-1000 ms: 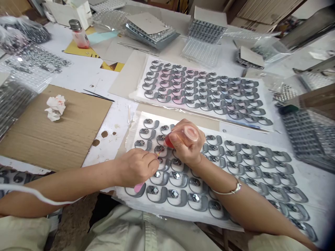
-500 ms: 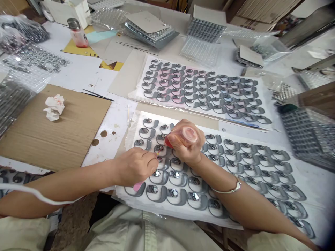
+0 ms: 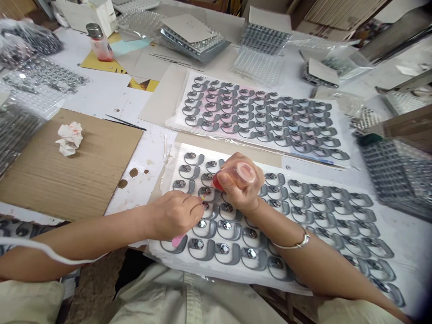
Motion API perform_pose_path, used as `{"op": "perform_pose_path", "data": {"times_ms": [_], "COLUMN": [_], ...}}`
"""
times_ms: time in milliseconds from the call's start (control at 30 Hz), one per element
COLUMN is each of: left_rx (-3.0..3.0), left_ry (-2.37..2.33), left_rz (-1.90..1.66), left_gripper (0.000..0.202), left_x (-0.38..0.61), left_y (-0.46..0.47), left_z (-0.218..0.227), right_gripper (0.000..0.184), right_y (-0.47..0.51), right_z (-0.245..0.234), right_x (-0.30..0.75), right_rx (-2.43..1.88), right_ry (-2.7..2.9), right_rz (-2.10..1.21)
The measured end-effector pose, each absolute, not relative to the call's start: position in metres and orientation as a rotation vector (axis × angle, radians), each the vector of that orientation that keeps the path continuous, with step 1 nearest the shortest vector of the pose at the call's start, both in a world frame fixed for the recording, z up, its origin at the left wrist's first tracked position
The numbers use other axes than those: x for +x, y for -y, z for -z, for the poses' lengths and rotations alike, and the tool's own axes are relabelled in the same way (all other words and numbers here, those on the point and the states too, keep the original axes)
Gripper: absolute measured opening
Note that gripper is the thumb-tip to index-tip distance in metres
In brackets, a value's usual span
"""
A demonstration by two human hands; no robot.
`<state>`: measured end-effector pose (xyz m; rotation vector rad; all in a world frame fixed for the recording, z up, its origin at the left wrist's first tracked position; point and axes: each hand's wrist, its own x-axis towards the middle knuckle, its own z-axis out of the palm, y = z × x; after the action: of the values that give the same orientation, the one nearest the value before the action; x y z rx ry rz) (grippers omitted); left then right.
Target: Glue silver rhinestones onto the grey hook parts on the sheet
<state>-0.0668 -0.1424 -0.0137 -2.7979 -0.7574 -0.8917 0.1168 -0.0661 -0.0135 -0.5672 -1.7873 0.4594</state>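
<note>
Two things are gripped mid-frame — a slim pink-handled tool (image 3: 177,240) in the left hand (image 3: 177,215), a translucent red-tinted bottle (image 3: 245,173) in the right hand (image 3: 247,194) — over grey shiny-studded loops (image 3: 211,250).

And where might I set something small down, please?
Bare cardboard surrounds the crumpled tissue, and white tabletop shows between the yellow paper and thin dark tool. Rows of metal pieces crowd the left hand and right hand.

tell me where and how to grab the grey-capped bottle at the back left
Probably best around the body of the grey-capped bottle, below its cap, from the near side. It stands upright, sides exposed; the white box sits behind it, while flat yellow card lies under it and in front.
</note>
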Motion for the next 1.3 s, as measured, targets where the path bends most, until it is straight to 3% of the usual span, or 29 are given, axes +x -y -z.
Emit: {"op": "perform_pose_path", "data": {"times_ms": [667,1300], "left_rx": [-2.88,-3.305], "left_ry": [0.78,1.475], "left_rz": [0.83,1.371], "left_gripper": [0.021,0.01], "left_x": [-0.07,-0.085], "left_y": [0.142,0.115], "left_z": [0.022,0.009], "right_gripper": [0.01,0.014], "right_y": [0.067,0.071], "right_z": [0.01,0.008], "right_x": [0.119,0.121], "right_rx": [-0.568,-0.503], "right_ry": [1.845,1.925], "right_rz": [-0.434,-0.391]}}
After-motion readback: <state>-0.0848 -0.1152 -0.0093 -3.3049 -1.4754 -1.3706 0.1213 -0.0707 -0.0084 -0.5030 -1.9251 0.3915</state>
